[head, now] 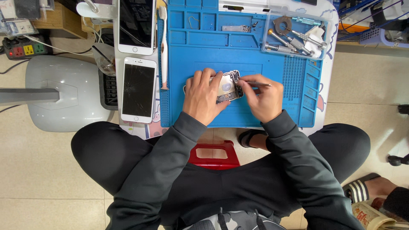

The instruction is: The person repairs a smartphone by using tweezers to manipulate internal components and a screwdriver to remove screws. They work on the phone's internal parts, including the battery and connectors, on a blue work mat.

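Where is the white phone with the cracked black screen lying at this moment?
In the head view, the white phone with the cracked black screen lies left of the blue silicone work mat, below a second white phone and beside the white toothbrush.

Low white table over a pale tiled floor. Directly on it, a blue work mat covering most of the top. Left of the mat, a white toothbrush along its edge; further left, a white phone with cracked screen; beyond that phone, a second white phone. On the mat's far right corner, a clear tray of metal tools.
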